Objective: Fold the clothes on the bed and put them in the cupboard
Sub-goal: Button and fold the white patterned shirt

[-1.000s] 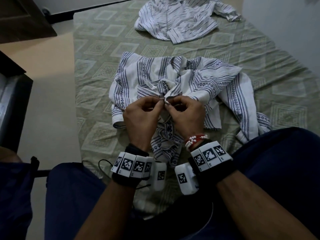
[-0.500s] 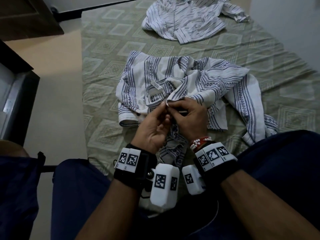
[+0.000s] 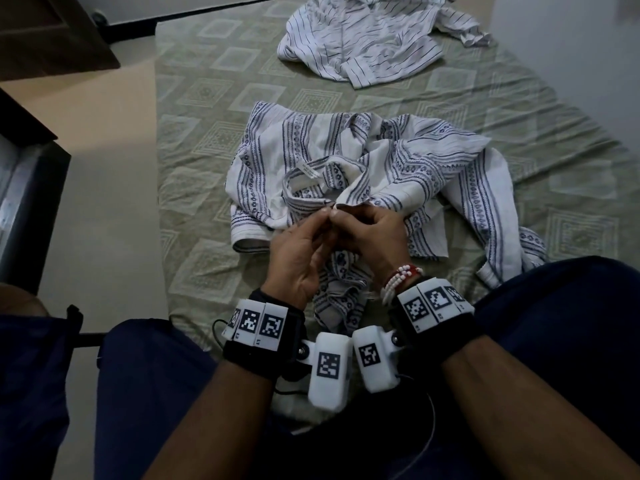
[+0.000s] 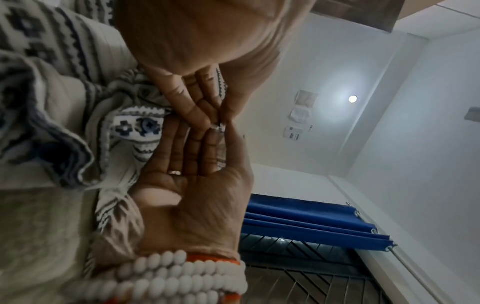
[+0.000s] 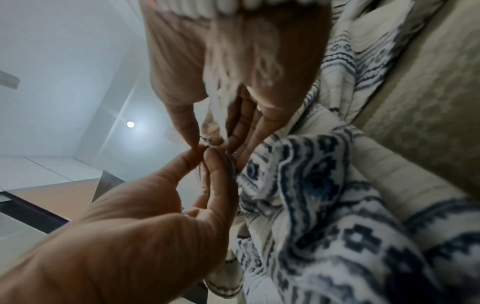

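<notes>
the patterned shirt point(image 3: 363, 174) is spread crumpled on the bed point(image 3: 207, 109), just in front of the person's knees. its front edge near the collar is pinched between thumb and fingertips by the left hand point(image 3: 298, 254) and by the right hand point(image 3: 374, 237), whose tips are touching. a striped shirt point(image 3: 374, 39) is seen farther up the bed, well apart.

Bare green bedsheet point(image 3: 214, 109) lies open to the left of the crumpled patterned shirt point(image 3: 433, 168) and between it and the striped shirt point(image 3: 374, 39) farther back. A wall point(image 3: 571, 64) borders the bed's right side; dark furniture point(image 3: 31, 188) stands across the floor on the left.
</notes>
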